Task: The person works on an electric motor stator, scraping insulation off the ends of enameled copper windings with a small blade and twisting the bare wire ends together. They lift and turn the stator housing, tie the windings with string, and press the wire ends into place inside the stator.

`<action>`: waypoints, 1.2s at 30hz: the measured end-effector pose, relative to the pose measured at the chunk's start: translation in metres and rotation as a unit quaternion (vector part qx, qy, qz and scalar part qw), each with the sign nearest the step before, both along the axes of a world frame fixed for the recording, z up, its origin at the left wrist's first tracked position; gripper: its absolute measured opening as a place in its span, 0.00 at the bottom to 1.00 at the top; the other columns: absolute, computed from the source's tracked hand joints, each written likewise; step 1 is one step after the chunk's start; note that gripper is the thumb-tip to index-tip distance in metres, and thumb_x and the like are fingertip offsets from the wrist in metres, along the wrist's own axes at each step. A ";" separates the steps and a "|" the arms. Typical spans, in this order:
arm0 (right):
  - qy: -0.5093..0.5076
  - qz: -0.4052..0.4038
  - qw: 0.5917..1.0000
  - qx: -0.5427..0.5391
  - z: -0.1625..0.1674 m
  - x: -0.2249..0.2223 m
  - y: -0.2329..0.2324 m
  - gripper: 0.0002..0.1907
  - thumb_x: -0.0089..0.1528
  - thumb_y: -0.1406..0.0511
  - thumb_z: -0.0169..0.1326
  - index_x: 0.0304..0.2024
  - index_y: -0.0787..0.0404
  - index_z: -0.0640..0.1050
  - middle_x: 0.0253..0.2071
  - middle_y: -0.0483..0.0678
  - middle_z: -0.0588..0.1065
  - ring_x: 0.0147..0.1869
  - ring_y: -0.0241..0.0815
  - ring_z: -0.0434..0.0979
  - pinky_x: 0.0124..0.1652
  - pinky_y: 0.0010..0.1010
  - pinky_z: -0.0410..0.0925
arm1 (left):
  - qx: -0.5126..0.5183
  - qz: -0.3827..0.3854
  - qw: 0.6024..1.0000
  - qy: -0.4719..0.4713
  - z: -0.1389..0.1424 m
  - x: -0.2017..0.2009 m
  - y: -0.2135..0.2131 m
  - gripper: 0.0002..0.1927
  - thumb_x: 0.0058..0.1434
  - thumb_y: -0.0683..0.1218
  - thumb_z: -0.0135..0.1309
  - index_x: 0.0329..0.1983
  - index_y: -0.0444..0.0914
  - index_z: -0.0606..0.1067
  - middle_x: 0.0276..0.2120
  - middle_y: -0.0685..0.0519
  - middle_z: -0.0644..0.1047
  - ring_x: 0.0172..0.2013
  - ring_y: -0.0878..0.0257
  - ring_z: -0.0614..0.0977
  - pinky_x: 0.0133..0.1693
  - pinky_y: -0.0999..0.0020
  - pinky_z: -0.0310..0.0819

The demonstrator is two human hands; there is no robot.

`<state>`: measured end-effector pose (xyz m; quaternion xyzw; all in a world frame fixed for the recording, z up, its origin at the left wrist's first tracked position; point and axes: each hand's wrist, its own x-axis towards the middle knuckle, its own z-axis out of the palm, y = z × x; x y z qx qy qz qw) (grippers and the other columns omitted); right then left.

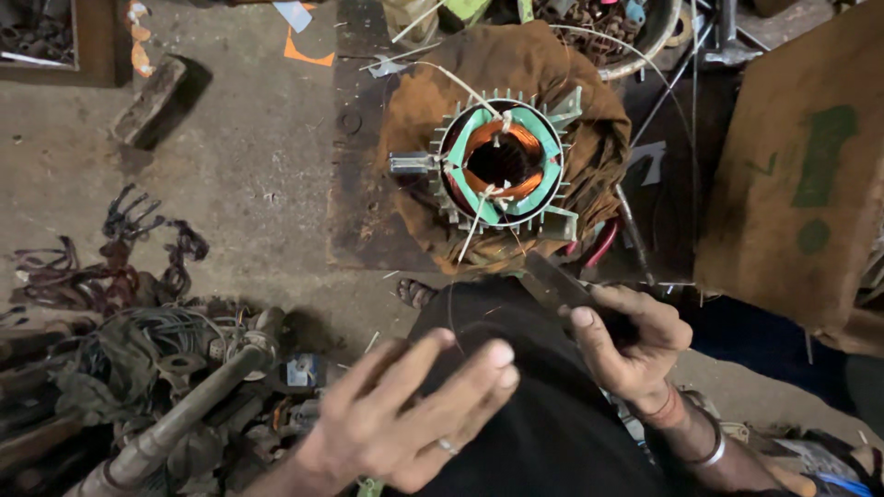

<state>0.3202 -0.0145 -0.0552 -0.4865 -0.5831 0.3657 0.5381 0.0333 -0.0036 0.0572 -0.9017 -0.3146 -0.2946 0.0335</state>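
Sitting upright on a brown cloth [552, 69] draped over a dark slab, with the floor around it: a finned motor stator [502, 164], copper windings [525, 143] ringed by green insulating paper [550, 175], pale tie strings [474, 225] trailing from the slots. Just below it, toward the lap: right hand [631, 340] clenched around a dark flat blade tool [552, 281], tip pointing up at the stator's near edge, not yet touching. Nearer still: left hand [414, 414], fingers together and half curled, ring showing, possibly pinching a fine wire, too thin to tell. Best handled, by judgement, with the blade kept flat to the paper, clear of the copper enamel, the free hand taking up slack. Farther out: a cardboard box [792, 166] at right, scrap wire coils [110, 267] and a steel shaft [184, 414] at left.
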 end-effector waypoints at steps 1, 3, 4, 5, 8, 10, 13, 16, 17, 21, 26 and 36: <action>-0.009 0.008 1.000 0.001 0.000 0.000 0.001 0.12 0.64 0.75 0.59 0.50 0.70 0.76 0.38 0.54 0.81 0.41 0.40 0.85 0.40 0.24 0.76 | 0.008 0.026 0.999 0.017 0.005 -0.005 -0.003 0.13 0.65 0.43 0.63 0.52 0.44 0.83 0.56 0.57 0.78 0.46 0.53 0.83 0.40 0.63 0.80; -0.013 0.008 1.000 0.002 0.000 0.001 0.002 0.12 0.64 0.75 0.59 0.49 0.70 0.76 0.39 0.54 0.81 0.42 0.40 0.85 0.41 0.24 0.77 | 0.035 0.096 0.994 0.043 0.007 -0.017 -0.007 0.13 0.65 0.40 0.63 0.52 0.42 0.83 0.55 0.54 0.78 0.46 0.52 0.84 0.42 0.61 0.81; -0.016 0.007 1.000 0.002 -0.001 0.001 0.003 0.11 0.64 0.75 0.59 0.49 0.70 0.77 0.39 0.55 0.81 0.42 0.40 0.85 0.41 0.24 0.77 | 0.054 0.140 0.987 0.052 0.005 -0.023 -0.007 0.14 0.64 0.37 0.63 0.53 0.41 0.83 0.55 0.51 0.79 0.47 0.51 0.84 0.43 0.61 0.82; -0.036 0.001 0.999 0.016 -0.001 0.002 0.003 0.12 0.63 0.75 0.60 0.49 0.70 0.77 0.39 0.55 0.81 0.41 0.39 0.84 0.40 0.24 0.76 | 0.075 0.182 0.979 0.060 0.002 -0.028 -0.007 0.15 0.64 0.35 0.62 0.53 0.39 0.83 0.55 0.48 0.79 0.47 0.51 0.85 0.44 0.60 0.82; -0.076 -0.010 0.997 0.026 -0.003 0.003 0.006 0.12 0.61 0.74 0.61 0.47 0.70 0.78 0.38 0.55 0.81 0.38 0.38 0.82 0.36 0.21 0.72 | 0.036 0.216 0.970 0.106 -0.011 -0.036 -0.007 0.11 0.65 0.39 0.65 0.50 0.33 0.81 0.55 0.47 0.80 0.45 0.52 0.84 0.41 0.60 0.81; -0.066 -0.009 0.998 0.003 -0.004 0.003 0.007 0.12 0.61 0.74 0.61 0.47 0.70 0.78 0.34 0.53 0.81 0.34 0.36 0.81 0.34 0.20 0.71 | 0.034 0.160 0.983 0.082 -0.017 -0.032 -0.006 0.10 0.68 0.43 0.65 0.51 0.39 0.82 0.55 0.50 0.79 0.46 0.52 0.84 0.43 0.60 0.80; 0.017 0.019 1.000 -0.004 -0.004 0.000 0.009 0.11 0.64 0.73 0.60 0.49 0.71 0.76 0.40 0.54 0.80 0.44 0.40 0.85 0.42 0.24 0.77 | 0.032 0.083 0.993 0.079 -0.019 -0.019 -0.004 0.13 0.68 0.45 0.61 0.55 0.45 0.82 0.57 0.58 0.78 0.49 0.55 0.84 0.46 0.61 0.78; -0.019 0.017 1.000 -0.009 -0.004 -0.002 0.010 0.11 0.63 0.74 0.60 0.48 0.71 0.78 0.36 0.53 0.81 0.38 0.36 0.83 0.38 0.21 0.73 | 0.010 0.043 0.996 0.081 -0.015 -0.008 -0.001 0.17 0.65 0.47 0.56 0.57 0.48 0.81 0.58 0.62 0.78 0.50 0.55 0.84 0.46 0.61 0.77; -0.015 0.017 1.000 0.000 -0.004 -0.003 0.010 0.11 0.64 0.74 0.59 0.48 0.71 0.77 0.36 0.53 0.81 0.39 0.37 0.84 0.40 0.22 0.74 | -0.001 0.035 0.996 0.080 -0.013 -0.007 0.001 0.18 0.64 0.48 0.54 0.57 0.49 0.81 0.58 0.62 0.79 0.50 0.54 0.84 0.46 0.61 0.77; -0.019 0.011 0.999 0.023 -0.006 -0.003 0.011 0.10 0.64 0.75 0.59 0.49 0.71 0.77 0.38 0.54 0.81 0.40 0.37 0.84 0.40 0.21 0.74 | 0.062 0.067 0.993 0.071 -0.007 -0.020 0.001 0.14 0.72 0.47 0.59 0.59 0.46 0.79 0.59 0.59 0.78 0.49 0.53 0.84 0.45 0.62 0.78; 0.006 0.024 1.000 0.013 -0.008 -0.003 0.012 0.11 0.64 0.75 0.58 0.49 0.71 0.76 0.36 0.55 0.81 0.42 0.39 0.85 0.37 0.21 0.76 | 0.117 0.209 0.967 0.089 -0.011 -0.035 0.000 0.14 0.68 0.42 0.64 0.56 0.44 0.78 0.54 0.53 0.81 0.45 0.54 0.85 0.45 0.61 0.82; -0.106 0.051 0.985 0.126 -0.005 -0.010 0.018 0.10 0.62 0.75 0.59 0.45 0.71 0.77 0.37 0.60 0.79 0.40 0.45 0.86 0.36 0.24 0.77 | -0.214 0.306 0.926 -0.048 -0.032 -0.018 -0.018 0.10 0.61 0.46 0.66 0.41 0.36 0.82 0.38 0.49 0.84 0.34 0.61 0.86 0.37 0.70 0.78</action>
